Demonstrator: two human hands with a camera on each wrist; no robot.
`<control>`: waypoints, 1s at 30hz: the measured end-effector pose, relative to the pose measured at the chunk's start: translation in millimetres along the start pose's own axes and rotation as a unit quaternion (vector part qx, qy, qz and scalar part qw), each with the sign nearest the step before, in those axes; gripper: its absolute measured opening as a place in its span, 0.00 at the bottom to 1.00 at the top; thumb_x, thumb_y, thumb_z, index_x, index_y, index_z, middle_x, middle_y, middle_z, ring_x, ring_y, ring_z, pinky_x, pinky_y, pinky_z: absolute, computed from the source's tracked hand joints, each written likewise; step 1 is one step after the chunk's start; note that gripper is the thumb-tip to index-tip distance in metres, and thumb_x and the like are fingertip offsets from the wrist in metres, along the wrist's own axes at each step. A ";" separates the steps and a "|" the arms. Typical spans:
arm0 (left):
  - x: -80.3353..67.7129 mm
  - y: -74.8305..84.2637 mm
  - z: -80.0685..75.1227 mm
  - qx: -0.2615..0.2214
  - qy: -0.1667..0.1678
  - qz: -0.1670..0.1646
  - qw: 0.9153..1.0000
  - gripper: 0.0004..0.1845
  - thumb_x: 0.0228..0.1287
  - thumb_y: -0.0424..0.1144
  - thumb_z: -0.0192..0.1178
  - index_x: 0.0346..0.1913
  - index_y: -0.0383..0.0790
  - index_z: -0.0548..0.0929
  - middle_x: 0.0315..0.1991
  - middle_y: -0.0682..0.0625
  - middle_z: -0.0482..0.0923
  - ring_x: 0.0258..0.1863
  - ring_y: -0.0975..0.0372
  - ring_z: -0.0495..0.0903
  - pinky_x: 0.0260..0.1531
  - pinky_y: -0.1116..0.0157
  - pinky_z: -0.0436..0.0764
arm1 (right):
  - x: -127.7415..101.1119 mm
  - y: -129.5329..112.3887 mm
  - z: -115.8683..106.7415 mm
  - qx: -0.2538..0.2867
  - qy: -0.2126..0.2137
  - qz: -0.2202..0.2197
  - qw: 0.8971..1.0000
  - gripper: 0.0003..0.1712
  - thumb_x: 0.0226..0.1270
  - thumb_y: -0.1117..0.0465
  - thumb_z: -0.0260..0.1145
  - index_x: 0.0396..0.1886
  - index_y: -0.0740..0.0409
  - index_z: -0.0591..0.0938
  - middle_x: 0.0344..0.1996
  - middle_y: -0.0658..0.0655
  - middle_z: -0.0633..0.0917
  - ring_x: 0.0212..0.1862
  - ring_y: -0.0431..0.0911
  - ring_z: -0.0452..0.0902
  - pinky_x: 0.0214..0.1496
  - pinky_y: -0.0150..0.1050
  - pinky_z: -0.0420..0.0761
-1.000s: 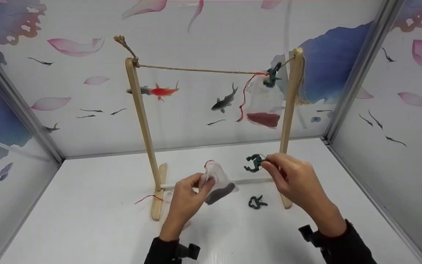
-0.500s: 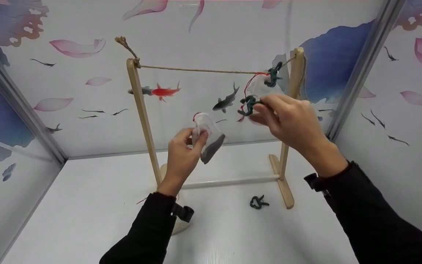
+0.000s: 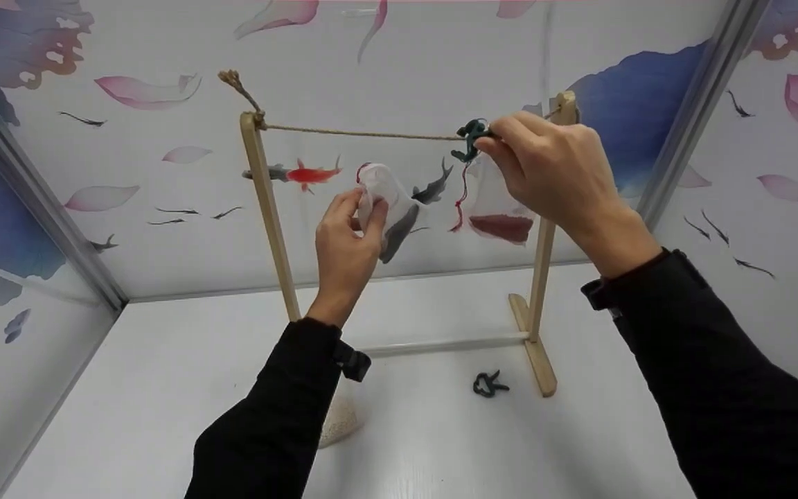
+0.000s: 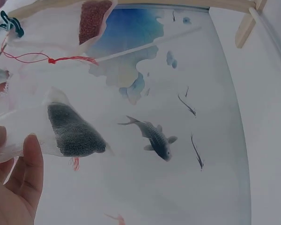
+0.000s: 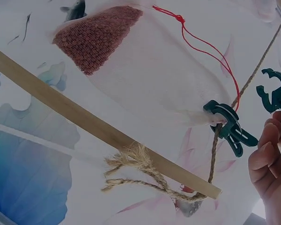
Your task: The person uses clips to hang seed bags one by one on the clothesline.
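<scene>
Above the white table (image 3: 163, 388), wooden rack (image 3: 264, 208) with twine line (image 3: 364, 132) strung between two uprights.

Left hand (image 3: 343, 242): raised below the line, fingers pinching the neck of a small mesh bag (image 3: 388, 204) with dark filling; bag hangs tilted, clear of the line. Left wrist view shows the same bag (image 4: 72, 131) held at the fingertips (image 4: 30, 164).

Right hand (image 3: 551, 173): raised at the line near the right upright, fingers closed on a green clip (image 3: 470, 135); clip at the twine, whether it bites the line cannot be told. Right wrist view shows this clip (image 5: 274, 96) at the fingertips (image 5: 267, 154).

Second mesh bag (image 3: 499, 211), red filling, red drawstring: hanging by the right upright, fastened to the twine by another green clip (image 5: 227, 126).

Spare green clip (image 3: 488, 383): lying on the table near the right foot of the rack.
</scene>
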State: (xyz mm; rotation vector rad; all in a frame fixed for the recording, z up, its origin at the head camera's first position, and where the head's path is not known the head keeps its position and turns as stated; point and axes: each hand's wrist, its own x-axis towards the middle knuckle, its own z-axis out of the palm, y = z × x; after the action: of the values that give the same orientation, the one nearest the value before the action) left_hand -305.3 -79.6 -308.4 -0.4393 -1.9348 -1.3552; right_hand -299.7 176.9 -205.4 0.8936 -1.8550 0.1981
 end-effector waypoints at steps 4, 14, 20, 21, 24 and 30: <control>4.6 1.5 1.3 0.001 0.001 0.006 1.000 0.17 0.71 0.38 0.65 0.56 0.32 0.84 0.48 0.46 0.84 0.29 0.62 0.83 0.27 0.68 0.81 | -0.3 2.9 3.8 -0.012 0.001 0.003 1.000 0.19 0.80 0.52 0.58 0.33 0.61 0.80 0.21 0.56 0.78 0.16 0.50 0.70 0.16 0.40 0.68; 11.5 1.8 9.2 -0.017 0.001 -0.004 1.000 0.13 0.70 0.37 0.66 0.52 0.33 0.86 0.41 0.46 0.86 0.29 0.61 0.84 0.25 0.69 0.81 | -1.2 9.8 16.2 -0.016 0.039 0.025 0.999 0.19 0.77 0.51 0.61 0.35 0.63 0.84 0.30 0.61 0.78 0.35 0.59 0.67 0.35 0.52 0.70; 17.0 4.8 15.0 -0.029 -0.002 0.003 1.000 0.13 0.70 0.37 0.66 0.53 0.33 0.85 0.41 0.46 0.85 0.30 0.60 0.85 0.26 0.68 0.83 | 1.8 19.5 21.0 -0.010 0.043 0.017 0.999 0.16 0.74 0.51 0.64 0.36 0.60 0.85 0.36 0.61 0.75 0.40 0.60 0.64 0.38 0.54 0.60; 17.6 5.4 16.3 -0.031 -0.004 0.004 0.999 0.13 0.70 0.37 0.66 0.53 0.33 0.85 0.42 0.46 0.85 0.30 0.60 0.85 0.26 0.68 0.83 | 1.7 20.8 21.0 -0.006 0.037 0.014 0.999 0.15 0.74 0.51 0.64 0.36 0.59 0.85 0.36 0.61 0.75 0.41 0.60 0.64 0.39 0.55 0.59; 18.9 6.5 21.3 -0.036 -0.007 0.009 0.999 0.13 0.70 0.36 0.66 0.53 0.32 0.85 0.43 0.46 0.86 0.30 0.60 0.85 0.27 0.68 0.82 | 0.7 22.3 19.7 0.006 0.010 -0.001 1.000 0.15 0.75 0.50 0.64 0.36 0.57 0.84 0.38 0.61 0.74 0.44 0.61 0.64 0.42 0.57 0.59; 19.2 7.9 32.3 -0.041 -0.015 0.009 0.999 0.12 0.69 0.37 0.67 0.50 0.34 0.87 0.43 0.47 0.87 0.28 0.60 0.86 0.24 0.70 0.79 | -0.4 19.7 18.5 0.014 -0.033 -0.013 0.999 0.19 0.77 0.47 0.60 0.37 0.56 0.86 0.42 0.60 0.73 0.50 0.61 0.63 0.49 0.60 0.59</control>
State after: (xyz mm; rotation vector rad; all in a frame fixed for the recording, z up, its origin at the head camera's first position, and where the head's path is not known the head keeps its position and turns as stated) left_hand -325.1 -49.4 -295.3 -0.5177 -1.8997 -1.4281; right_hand -326.0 181.8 -209.3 0.9543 -1.9052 0.1804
